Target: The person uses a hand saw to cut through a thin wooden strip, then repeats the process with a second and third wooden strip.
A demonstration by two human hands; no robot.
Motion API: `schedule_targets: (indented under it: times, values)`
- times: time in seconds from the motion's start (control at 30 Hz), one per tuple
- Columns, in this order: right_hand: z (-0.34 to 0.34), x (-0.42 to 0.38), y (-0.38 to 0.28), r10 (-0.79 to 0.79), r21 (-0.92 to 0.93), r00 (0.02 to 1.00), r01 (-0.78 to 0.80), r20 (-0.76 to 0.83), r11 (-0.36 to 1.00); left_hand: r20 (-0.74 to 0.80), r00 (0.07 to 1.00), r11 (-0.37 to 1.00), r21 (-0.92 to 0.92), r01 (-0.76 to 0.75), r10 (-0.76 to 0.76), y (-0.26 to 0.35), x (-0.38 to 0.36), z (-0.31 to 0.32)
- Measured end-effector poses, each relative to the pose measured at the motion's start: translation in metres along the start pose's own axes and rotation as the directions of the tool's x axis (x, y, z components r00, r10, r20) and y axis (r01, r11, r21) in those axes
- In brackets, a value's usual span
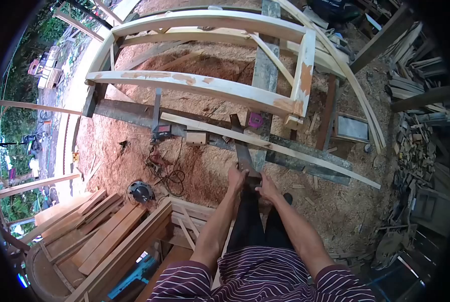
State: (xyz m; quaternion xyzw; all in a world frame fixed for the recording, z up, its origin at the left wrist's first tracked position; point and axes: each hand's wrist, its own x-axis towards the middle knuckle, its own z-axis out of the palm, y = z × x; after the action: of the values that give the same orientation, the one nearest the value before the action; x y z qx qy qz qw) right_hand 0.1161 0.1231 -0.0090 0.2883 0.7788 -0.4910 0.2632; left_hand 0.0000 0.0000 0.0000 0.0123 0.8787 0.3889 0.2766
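Note:
A handsaw points away from me in the middle of the head view, its dark blade crossing a long pale wooden strip. My right hand is closed at the saw's handle end. My left hand is closed at the blade's wide end beside the handle, thumb on the near face. The strip lies slantwise over dark planks just beyond my hands. Near the saw's tip sit a pink tape measure and a small wooden block.
A large curved wooden frame stands ahead. A try square, a dark boxy tool and a tangled cord lie left of the strip. A circular saw rests by stacked boards. Wood scraps pile up at right; shavings cover the ground.

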Motion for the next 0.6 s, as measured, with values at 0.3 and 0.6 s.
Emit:
schedule_targets:
  times: [0.3,0.6]
  values:
    - [-0.032,-0.047,0.01,-0.291,0.038,0.941,0.289,0.175,0.957,0.403,0.9,0.783,-0.502,0.367,-0.164,-0.026,-0.061,-0.037]
    - [-0.111,-0.152,-0.006,-0.688,-0.677,0.725,0.527,0.044,0.513,0.471,0.862,0.725,-0.525,0.447,-0.19,0.058,-0.092,0.028]
